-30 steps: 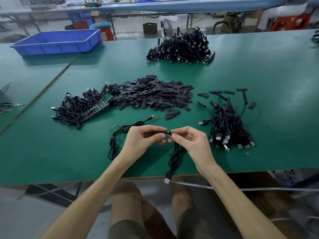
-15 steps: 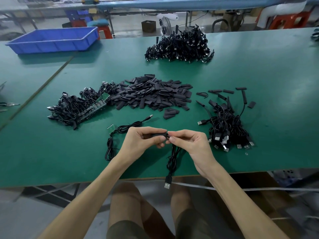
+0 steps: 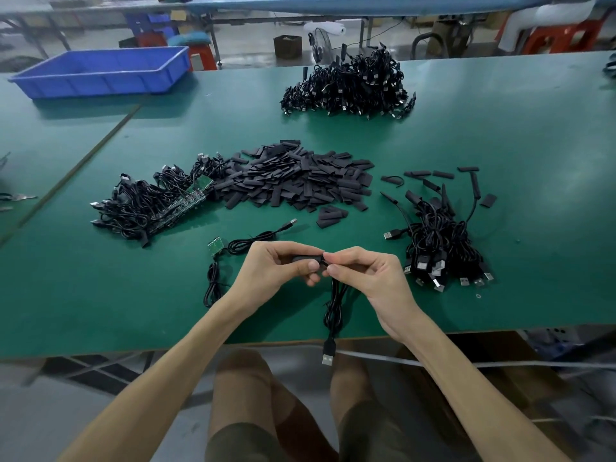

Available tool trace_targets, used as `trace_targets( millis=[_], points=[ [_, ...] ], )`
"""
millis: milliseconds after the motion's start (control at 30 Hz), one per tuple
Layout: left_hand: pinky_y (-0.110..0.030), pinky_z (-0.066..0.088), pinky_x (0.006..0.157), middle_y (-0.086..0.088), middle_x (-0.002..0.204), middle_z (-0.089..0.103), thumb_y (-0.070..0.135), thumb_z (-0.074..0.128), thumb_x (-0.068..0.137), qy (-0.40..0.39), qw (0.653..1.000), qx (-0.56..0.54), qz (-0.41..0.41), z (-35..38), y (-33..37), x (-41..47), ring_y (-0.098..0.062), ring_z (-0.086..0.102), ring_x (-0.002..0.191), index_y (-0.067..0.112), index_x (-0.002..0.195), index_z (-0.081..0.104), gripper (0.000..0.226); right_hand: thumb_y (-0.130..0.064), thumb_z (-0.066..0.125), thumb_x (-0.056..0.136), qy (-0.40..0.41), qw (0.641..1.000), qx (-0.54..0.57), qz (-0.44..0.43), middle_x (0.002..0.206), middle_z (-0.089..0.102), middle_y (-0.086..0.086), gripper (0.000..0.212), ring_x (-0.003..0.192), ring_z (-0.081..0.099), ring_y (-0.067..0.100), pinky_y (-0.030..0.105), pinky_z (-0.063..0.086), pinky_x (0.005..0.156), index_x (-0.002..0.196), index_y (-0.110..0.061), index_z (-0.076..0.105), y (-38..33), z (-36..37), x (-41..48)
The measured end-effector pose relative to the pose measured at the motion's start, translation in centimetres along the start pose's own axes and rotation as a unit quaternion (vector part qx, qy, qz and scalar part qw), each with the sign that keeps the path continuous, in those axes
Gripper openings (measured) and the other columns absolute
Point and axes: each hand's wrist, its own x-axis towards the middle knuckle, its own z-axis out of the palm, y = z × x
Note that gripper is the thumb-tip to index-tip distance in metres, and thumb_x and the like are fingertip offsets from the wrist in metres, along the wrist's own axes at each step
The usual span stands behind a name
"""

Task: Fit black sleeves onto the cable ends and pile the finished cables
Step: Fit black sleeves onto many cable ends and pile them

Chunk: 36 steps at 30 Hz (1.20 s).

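Green-topped workbench (image 3: 500, 145), blue plastic bin (image 3: 100, 73) at its far left, red stools (image 3: 563, 36) on grey floor (image 3: 253, 45) behind.

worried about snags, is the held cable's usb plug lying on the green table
No, the silver USB plug of the thin black cable hangs in the air below the near edge of the green table.

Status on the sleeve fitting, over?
Left hand pinches black sleeve. Right hand pinches cable end. Loose cable beside left hand, not interfering.

The person wears dark olive shorts (image 3: 240, 441); forearms (image 3: 186, 355) and knees (image 3: 243, 365) are bare.
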Motion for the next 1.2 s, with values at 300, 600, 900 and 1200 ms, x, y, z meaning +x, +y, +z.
trace_targets(
  millis=[300,600,900,1200],
  points=[
    [-0.029,0.057,0.076,-0.019,0.086,0.076,0.008,0.079,0.083,-0.033,0.998,-0.022,-0.040,-0.63,-0.21,0.26,-0.024,0.070,0.071,0.006,0.104,0.078,0.021,0.003,0.078,0.085,0.006,1.000,-0.021,-0.004,0.092,0.079,0.013,0.018,0.087,0.075,0.020,0.024,0.057,0.085,0.102,-0.004,0.080,0.09,0.22,-0.05],
    [-0.031,0.057,0.075,-0.025,0.088,0.075,0.001,0.079,0.079,-0.044,0.998,-0.020,-0.041,-0.26,-0.11,0.25,-0.026,0.068,0.068,0.003,0.100,0.077,0.021,-0.014,0.083,0.083,0.028,0.999,-0.010,0.013,0.087,0.078,0.010,0.013,0.075,0.074,0.021,0.023,0.057,0.076,0.093,-0.010,0.076,-0.12,0.36,-0.06],
    [-0.032,0.057,0.076,-0.027,0.088,0.074,0.000,0.079,0.081,-0.047,0.998,-0.017,-0.045,-0.49,-0.03,0.26,-0.027,0.068,0.068,0.001,0.103,0.076,0.022,-0.013,0.083,0.083,0.009,0.999,-0.023,0.028,0.084,0.077,0.009,0.014,0.073,0.073,0.020,0.022,0.057,0.075,0.093,-0.008,0.075,-0.20,0.17,-0.08],
    [-0.028,0.056,0.076,-0.017,0.079,0.074,0.005,0.080,0.081,-0.049,0.997,-0.024,-0.059,-0.50,-0.05,0.36,-0.023,0.069,0.066,0.003,0.104,0.077,0.023,-0.018,0.084,0.078,0.002,0.998,-0.044,0.043,0.081,0.077,0.004,0.018,0.077,0.072,0.011,0.019,0.055,0.064,0.090,-0.008,0.074,-0.21,0.10,0.10]
  ],
)
